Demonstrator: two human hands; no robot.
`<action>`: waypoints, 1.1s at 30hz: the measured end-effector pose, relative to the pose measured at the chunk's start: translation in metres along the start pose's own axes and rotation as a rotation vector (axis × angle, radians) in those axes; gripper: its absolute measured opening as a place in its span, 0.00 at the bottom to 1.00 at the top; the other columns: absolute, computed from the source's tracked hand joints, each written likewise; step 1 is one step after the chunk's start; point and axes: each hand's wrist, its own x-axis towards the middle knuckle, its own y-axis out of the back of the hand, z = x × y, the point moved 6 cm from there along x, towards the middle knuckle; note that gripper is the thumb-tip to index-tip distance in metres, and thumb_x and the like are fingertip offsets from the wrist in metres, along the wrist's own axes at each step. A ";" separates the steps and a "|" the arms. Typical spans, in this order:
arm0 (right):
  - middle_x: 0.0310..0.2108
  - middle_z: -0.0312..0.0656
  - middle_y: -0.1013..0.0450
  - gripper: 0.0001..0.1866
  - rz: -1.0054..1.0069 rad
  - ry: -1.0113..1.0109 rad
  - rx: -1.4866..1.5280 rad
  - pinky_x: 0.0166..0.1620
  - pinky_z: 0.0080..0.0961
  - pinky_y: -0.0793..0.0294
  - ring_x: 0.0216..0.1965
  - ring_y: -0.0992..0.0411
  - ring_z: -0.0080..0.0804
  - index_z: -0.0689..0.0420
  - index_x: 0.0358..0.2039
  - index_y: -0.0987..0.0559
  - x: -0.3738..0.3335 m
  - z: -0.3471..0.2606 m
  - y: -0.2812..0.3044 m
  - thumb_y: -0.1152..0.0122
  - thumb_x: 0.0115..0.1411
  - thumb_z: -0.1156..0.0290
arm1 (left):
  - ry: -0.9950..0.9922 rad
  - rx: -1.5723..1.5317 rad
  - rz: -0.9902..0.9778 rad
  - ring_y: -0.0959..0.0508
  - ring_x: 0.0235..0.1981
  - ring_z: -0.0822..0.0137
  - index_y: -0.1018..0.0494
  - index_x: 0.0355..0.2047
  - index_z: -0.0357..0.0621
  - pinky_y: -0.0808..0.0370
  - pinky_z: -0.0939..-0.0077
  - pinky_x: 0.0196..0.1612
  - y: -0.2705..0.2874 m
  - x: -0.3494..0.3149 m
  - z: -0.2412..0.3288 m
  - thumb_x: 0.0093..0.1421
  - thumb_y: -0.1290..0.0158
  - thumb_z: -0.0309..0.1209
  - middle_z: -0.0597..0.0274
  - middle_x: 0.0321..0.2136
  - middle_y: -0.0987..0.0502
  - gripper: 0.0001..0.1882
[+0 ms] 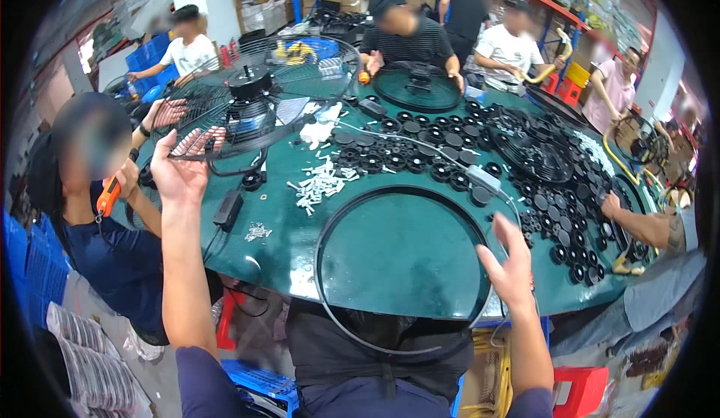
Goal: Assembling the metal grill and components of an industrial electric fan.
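Note:
My left hand [182,170] is raised at the left, palm up with its fingers spread. Its fingertips are at the rim of a black wire fan cage [262,129] with a motor; whether they touch it I cannot tell. My right hand [511,262] is open, thumb apart from the fingers, beside the right side of a large black hoop [321,268]. This hoop lies partly on the green table [285,245] and juts over its front edge toward my lap. A grey cable with a small grey box [484,179] runs behind the right hand.
White plastic pieces [321,184], small screws [258,232], a black box [228,209] and many round black parts [551,215] cover the table. A co-worker at the left holds an orange electric screwdriver [109,194]. Other people work around the table. A red stool [581,392] stands at lower right.

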 end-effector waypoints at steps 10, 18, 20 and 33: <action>0.22 0.39 0.28 0.32 0.109 1.115 -0.103 0.24 0.30 0.30 0.19 0.30 0.35 0.60 0.34 0.21 0.017 -0.160 0.024 0.33 0.49 0.39 | 0.460 0.085 -0.206 0.24 0.51 0.35 0.30 0.51 0.22 0.22 0.48 0.50 -0.116 -0.146 -0.054 0.68 0.62 0.50 0.24 0.49 0.26 0.35; 0.16 0.37 0.32 0.22 0.254 0.307 0.317 0.20 0.21 0.38 0.12 0.35 0.26 0.60 0.21 0.26 -0.023 -0.104 0.061 0.43 0.68 0.58 | 0.761 0.158 -0.209 0.19 0.45 0.40 0.28 0.52 0.32 0.18 0.53 0.46 -0.119 -0.189 -0.103 0.70 0.69 0.60 0.27 0.49 0.26 0.40; 0.17 0.37 0.31 0.25 0.281 0.288 0.391 0.19 0.17 0.39 0.12 0.36 0.19 0.61 0.21 0.27 -0.022 -0.095 0.068 0.46 0.70 0.55 | 0.745 0.185 -0.326 0.19 0.46 0.47 0.29 0.55 0.36 0.20 0.56 0.50 -0.113 -0.187 -0.105 0.73 0.66 0.53 0.36 0.50 0.24 0.31; 0.14 0.26 0.52 0.26 0.271 -0.161 0.887 0.18 0.20 0.55 0.13 0.54 0.17 0.47 0.18 0.42 0.041 0.006 0.091 0.55 0.74 0.51 | 0.175 0.440 -0.399 0.29 0.59 0.59 0.42 0.64 0.31 0.37 0.62 0.65 -0.017 -0.107 -0.223 0.65 0.56 0.63 0.47 0.58 0.31 0.45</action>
